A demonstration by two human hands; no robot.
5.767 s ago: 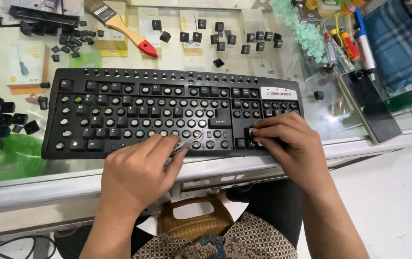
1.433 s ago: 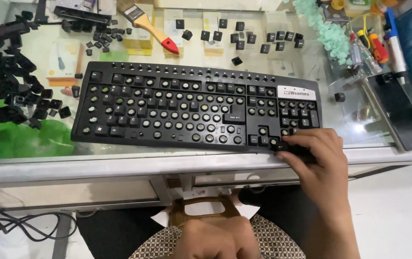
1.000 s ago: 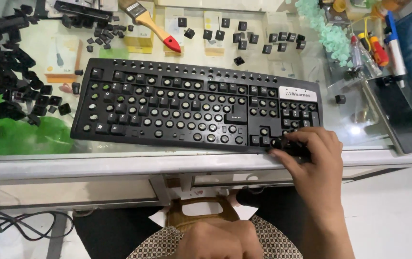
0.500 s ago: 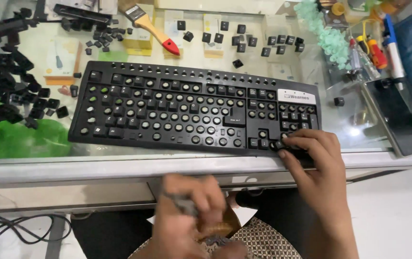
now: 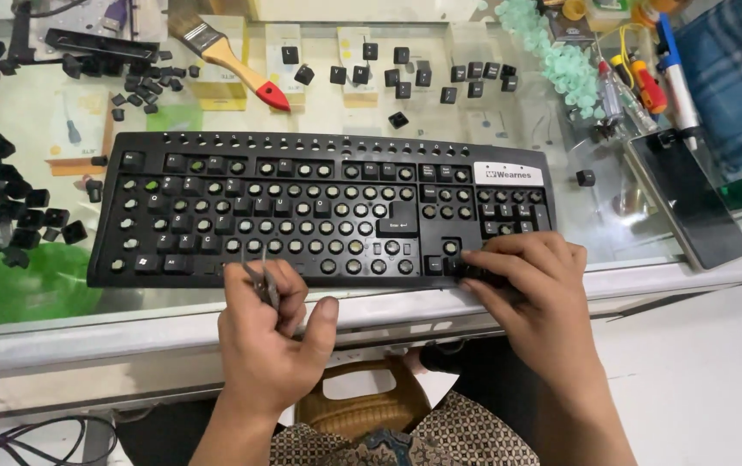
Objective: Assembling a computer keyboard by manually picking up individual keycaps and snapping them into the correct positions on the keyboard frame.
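A black keyboard with most keycaps removed lies on a glass-topped table. My left hand is at the keyboard's near edge, gripping a thin grey metal tool whose tip points at the bottom key row. My right hand rests on the keyboard's lower right corner, fingers pressed down on the arrow-key area, holding the board in place.
Loose black keycaps lie in a heap at the left and in rows at the back. A paintbrush with a red-tipped handle lies behind the keyboard. Pens and a black tablet-like slab sit at the right.
My left hand has risen from my lap to the keyboard's front edge with the metal tool. My right hand has stayed on the lower right corner.
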